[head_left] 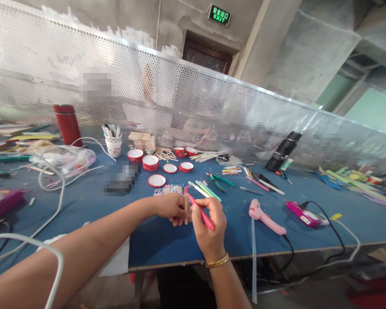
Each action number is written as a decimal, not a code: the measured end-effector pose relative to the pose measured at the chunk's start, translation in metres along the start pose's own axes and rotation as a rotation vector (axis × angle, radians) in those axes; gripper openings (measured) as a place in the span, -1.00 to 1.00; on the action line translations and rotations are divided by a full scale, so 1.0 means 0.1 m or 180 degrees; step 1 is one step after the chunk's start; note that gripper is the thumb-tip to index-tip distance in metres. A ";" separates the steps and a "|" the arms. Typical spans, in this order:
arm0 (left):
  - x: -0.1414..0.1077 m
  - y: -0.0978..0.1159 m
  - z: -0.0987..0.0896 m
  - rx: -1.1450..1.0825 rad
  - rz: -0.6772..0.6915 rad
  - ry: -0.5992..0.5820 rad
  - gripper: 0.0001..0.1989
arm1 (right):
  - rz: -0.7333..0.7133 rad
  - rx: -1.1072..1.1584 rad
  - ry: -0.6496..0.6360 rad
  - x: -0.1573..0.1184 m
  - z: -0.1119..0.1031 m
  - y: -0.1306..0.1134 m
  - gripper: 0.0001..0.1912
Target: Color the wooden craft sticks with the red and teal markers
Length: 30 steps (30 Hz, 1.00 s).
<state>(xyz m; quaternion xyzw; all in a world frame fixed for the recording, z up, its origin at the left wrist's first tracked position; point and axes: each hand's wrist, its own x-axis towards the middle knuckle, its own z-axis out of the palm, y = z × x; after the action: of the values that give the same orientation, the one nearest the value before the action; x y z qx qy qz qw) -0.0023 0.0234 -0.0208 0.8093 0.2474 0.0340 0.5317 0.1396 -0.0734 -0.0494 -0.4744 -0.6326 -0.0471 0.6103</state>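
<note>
My left hand grips a flat wooden craft stick and holds it upright above the blue table. In my right hand is a red marker pen, slanted so that its upper-left end meets the stick near the top. The stick's tip looks red. Just behind my left hand lies a heap of small coloured rubber bands. Several light-coloured markers rest beyond my right hand. My left fingertips are partly hidden behind the stick.
Red-rimmed round lids and a paper cup of pens stand behind. Pliers lie farther back. To the right are a pink glue gun, a purple power strip and a black bottle. White cable loops at left.
</note>
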 end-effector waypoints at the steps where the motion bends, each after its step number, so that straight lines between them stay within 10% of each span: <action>1: 0.00 0.00 0.00 0.0002 -0.0015 -0.0002 -0.79 | -0.0027 -0.0012 -0.0015 0.00 0.00 0.00 -0.98; 30: 0.01 -0.02 0.02 0.0014 -0.0114 0.0035 -0.82 | -0.0308 -0.0320 -0.0058 0.00 0.03 -0.02 -0.96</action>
<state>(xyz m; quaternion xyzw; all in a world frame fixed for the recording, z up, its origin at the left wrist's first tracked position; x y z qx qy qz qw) -0.0019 0.0228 -0.0232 0.8057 0.2649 0.0284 0.5291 0.1359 -0.0727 -0.0486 -0.4737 -0.6573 -0.1039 0.5769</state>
